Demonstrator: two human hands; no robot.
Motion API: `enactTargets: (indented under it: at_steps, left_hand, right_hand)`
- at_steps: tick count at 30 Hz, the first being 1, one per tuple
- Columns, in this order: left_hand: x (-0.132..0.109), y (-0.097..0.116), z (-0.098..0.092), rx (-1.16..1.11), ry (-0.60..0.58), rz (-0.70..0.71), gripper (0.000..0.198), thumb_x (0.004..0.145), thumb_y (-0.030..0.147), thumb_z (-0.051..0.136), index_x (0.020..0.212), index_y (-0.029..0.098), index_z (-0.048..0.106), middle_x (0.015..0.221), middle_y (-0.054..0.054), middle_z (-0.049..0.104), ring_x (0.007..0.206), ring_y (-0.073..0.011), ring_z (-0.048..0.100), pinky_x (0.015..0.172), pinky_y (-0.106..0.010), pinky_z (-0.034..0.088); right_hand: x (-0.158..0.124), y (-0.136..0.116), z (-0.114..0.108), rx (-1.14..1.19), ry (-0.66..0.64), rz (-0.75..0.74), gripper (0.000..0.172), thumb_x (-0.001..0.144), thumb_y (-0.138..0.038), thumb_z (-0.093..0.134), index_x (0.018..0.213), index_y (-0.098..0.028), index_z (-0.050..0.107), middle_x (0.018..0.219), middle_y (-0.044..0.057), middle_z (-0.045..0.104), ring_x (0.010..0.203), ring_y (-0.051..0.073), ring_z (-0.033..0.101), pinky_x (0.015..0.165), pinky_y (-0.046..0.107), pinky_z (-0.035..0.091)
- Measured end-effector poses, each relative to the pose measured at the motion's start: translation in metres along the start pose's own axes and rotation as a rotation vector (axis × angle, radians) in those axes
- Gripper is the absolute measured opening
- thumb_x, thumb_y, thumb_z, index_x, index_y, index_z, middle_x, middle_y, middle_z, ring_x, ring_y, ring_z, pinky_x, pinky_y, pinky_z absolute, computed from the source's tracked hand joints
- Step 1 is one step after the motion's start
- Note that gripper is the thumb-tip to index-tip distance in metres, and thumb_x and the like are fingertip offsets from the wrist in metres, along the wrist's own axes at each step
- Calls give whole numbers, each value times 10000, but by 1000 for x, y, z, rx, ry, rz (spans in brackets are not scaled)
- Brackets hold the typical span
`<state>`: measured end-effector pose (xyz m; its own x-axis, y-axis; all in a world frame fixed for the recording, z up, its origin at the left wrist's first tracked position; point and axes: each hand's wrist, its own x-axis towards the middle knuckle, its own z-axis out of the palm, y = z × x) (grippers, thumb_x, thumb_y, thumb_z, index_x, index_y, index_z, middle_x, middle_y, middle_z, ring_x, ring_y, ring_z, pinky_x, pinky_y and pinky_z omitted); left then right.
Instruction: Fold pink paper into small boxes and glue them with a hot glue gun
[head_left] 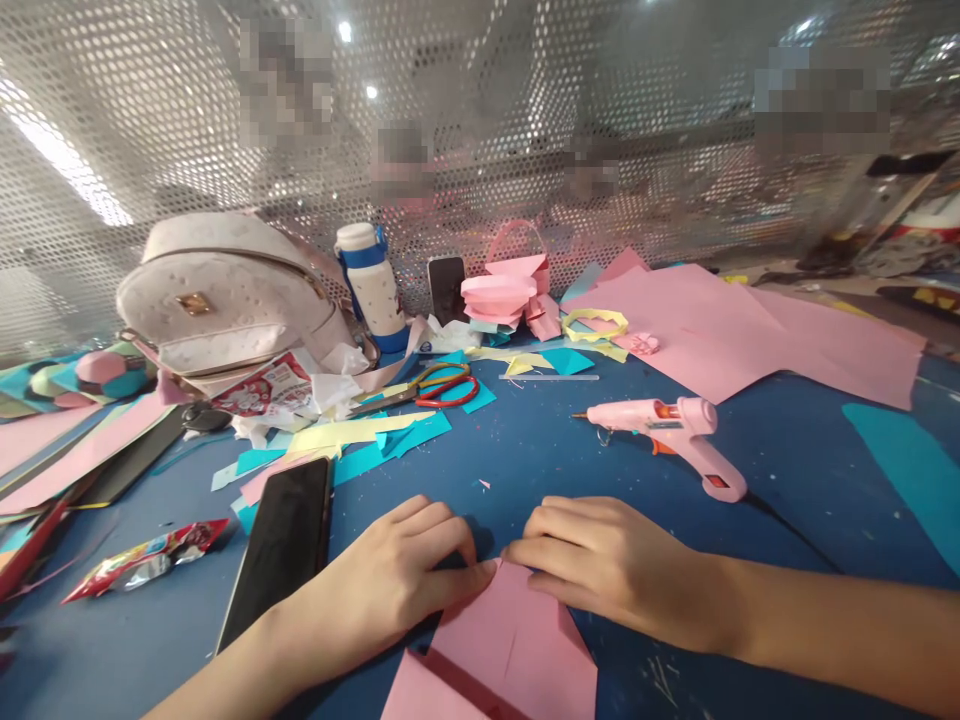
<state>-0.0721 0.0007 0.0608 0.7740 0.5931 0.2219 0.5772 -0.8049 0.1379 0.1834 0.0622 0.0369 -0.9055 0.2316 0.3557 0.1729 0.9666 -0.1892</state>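
Observation:
A folded piece of pink paper (517, 635) lies at the front of the blue table, its lower part running out of view. My left hand (420, 560) has its thumb and curled fingers closed on the paper's far left edge. Opposite it, my right hand (600, 565) pinches the far right edge, fingers bent over the paper. The fingertips of both hands nearly meet at the paper's far end. Beyond my right hand a pink hot glue gun (667, 425) lies on its side, nozzle pointing left. Left of my left hand is a black phone (281, 550).
Red and yellow-handled scissors (442, 385) lie among paper scraps (390, 440). Behind stand a white backpack (225, 290), a bottle (371, 290), and a pink paper basket (510, 290). Large pink sheets (750, 325) spread at back right. A snack wrapper (150, 560) lies left.

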Motion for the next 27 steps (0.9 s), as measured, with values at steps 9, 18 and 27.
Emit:
enactTargets:
  at_steps: [9, 18, 27]
  left_hand:
    - [-4, 0, 14, -198, 163, -229, 123, 959, 227, 572, 1019, 205, 677, 858, -14, 655, 771, -156, 563, 687, -301, 383]
    - [-6, 7, 19, -321, 295, -280, 140, 936, 171, 591, 987, 233, 706, 853, 0, 679, 771, -130, 620, 685, -258, 455]
    - [-6, 9, 26, -112, 337, -140, 130, 939, 108, 563, 960, 169, 675, 796, -26, 633, 693, -139, 517, 608, -269, 400]
  right_hand:
    - [2, 0, 1, -64, 22, -41, 249, 995, -123, 456, 1165, -182, 628, 883, 12, 613, 776, 137, 509, 649, 267, 373]
    - [0, 0, -2, -5, 57, -31, 257, 1018, -161, 442, 1080, -244, 677, 914, -12, 642, 767, 125, 506, 637, 286, 326]
    - [2, 1, -4, 38, 37, -6, 285, 1036, -182, 402, 1041, -234, 682, 898, -7, 636, 732, 127, 484, 625, 289, 312]
